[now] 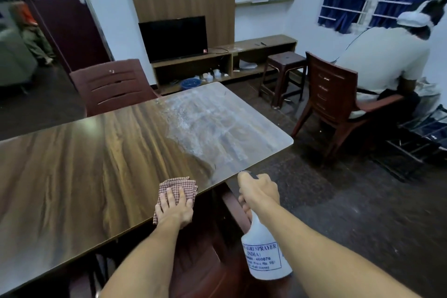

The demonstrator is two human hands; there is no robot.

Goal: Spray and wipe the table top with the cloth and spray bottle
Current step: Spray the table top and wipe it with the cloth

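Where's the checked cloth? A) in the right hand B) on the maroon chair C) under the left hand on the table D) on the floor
C: the red-and-white checked cloth lies on the brown wooden table top under the left hand; the right hand holds the white spray bottle.

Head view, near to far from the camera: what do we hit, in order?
Spray bottle → cloth, left hand on it → wet patch on the table top → TV.
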